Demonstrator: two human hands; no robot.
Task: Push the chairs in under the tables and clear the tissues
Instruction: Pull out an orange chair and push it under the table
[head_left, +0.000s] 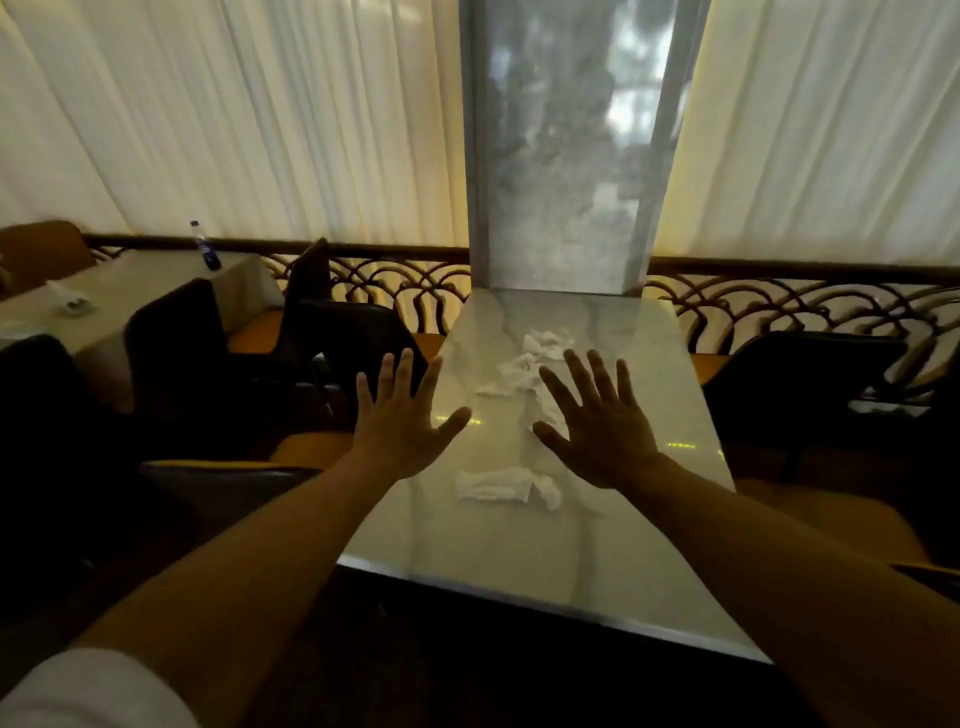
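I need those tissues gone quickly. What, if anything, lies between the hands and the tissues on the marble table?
Nothing visible. The left hand and right hand are spread open above the table, with the crumpled tissues lying uncovered between them.

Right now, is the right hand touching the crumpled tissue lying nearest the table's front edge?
Apart. The head view shows bare marble between the right hand and that tissue, which lies nearer the table edge.

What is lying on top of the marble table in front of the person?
Crumpled white tissues lie on the marble table, one more tissue nearer. The right hand covers part of them.
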